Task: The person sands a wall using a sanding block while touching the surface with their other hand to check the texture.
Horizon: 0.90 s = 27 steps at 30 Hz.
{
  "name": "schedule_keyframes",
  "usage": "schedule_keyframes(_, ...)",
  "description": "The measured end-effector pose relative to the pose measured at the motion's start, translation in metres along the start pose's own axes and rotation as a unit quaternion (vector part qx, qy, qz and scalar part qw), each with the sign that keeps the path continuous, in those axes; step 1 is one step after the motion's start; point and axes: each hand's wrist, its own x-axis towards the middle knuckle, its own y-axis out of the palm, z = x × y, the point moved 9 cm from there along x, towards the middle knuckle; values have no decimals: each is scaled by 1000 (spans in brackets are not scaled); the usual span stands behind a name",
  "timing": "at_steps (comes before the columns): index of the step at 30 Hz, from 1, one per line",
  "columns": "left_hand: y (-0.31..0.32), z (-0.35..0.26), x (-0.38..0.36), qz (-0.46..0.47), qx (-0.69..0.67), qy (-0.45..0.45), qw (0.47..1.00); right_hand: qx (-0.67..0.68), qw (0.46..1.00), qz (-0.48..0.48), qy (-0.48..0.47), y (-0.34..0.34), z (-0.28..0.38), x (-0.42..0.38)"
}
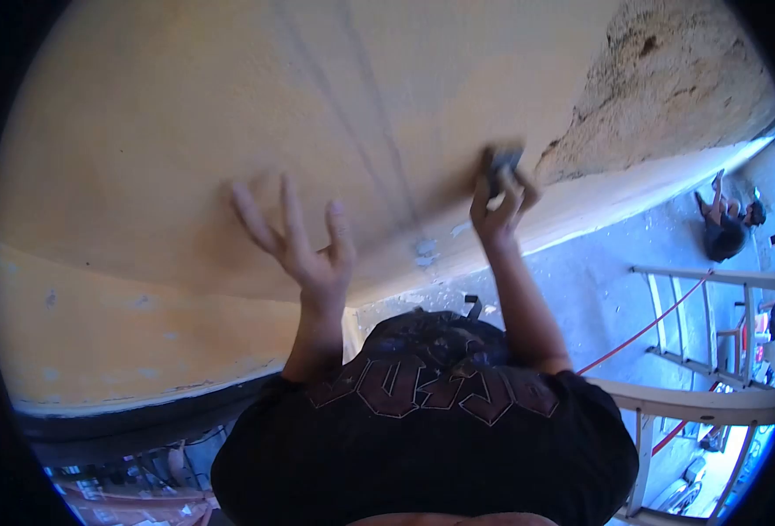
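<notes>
My left hand point(304, 241) is raised with its fingers spread, fingertips against or very near the yellow wall point(142, 158). My right hand point(501, 206) is higher and to the right, shut on a small dark block point(503, 161) that is pressed on the wall. The block is blurred. It sits just left of a rough bare patch point(668, 79) where the yellow coat ends. My black printed shirt point(431, 412) fills the lower middle of the view.
A person point(725, 223) crouches on the grey ground far below at the right. A metal ladder or scaffold frame point(711, 324) and a red cord point(641, 333) lie at the right. A pale rail point(685, 403) runs beside me.
</notes>
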Motion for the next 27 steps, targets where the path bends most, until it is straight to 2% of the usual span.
schedule_keyframes(2, 8, -21, -5, 17, -13, 74, 997, -37, 999, -34, -17, -6, 16, 76)
schedule_keyframes(3, 11, -25, -5, 25, -14, 73, 997, -43, 998, -44, -14, -10, 22, 98)
schedule_keyframes(5, 20, -49, -4, 71, -75, 173, 979, -41, 998, -41, -14, -15, 20, 101)
schedule_keyframes(7, 30, -50, -3, 97, -76, 179, 976, -34, 998, -45, 5, -15, 7, 79)
schedule_keyframes(8, 38, -51, -2, 124, -78, 183, 972, -69, 997, -19, 8, -13, -3, 45)
schedule_keyframes(9, 39, -54, 1, 115, -82, 184, 973, -45, 998, -17, 33, -11, -22, -3)
schedule_keyframes(11, 66, -43, -1, 258, 39, 90, 961, -64, 994, 53, 74, -10, -41, -65)
schedule_keyframes(13, 74, -44, -3, 256, 65, 96, 960, -53, 996, 16, 73, -12, -31, -38)
schedule_keyframes(15, 77, -45, -8, 283, 95, 109, 948, -71, 996, -58, 22, -13, -21, 19)
schedule_keyframes(18, 80, -43, -12, 285, 112, 97, 947, -99, 992, -67, 36, -23, -3, 98)
schedule_keyframes(20, 73, -32, -8, 239, 27, 82, 967, -64, 994, -84, 32, -26, 1, 114)
schedule_keyframes(21, 69, -25, -7, 236, 25, 85, 968, -73, 994, -71, 27, -25, -3, 98)
schedule_keyframes(23, 26, 4, 6, 54, 40, 15, 998, -94, 995, -22, 23, -17, -19, 28)
schedule_keyframes(24, 24, 14, 7, 45, 34, 15, 998, -74, 996, -20, 45, -12, -29, -13)
schedule_keyframes(25, 26, 27, 4, 56, 98, 10, 994, -46, 997, 12, 63, -10, -31, -40)
schedule_keyframes(26, 30, 34, 2, 70, 163, 3, 984, -38, 996, 33, 76, -10, -27, -46)
schedule_keyframes(27, 32, 34, 2, 69, 161, 1, 984, -39, 996, 34, 74, -5, -30, -36)
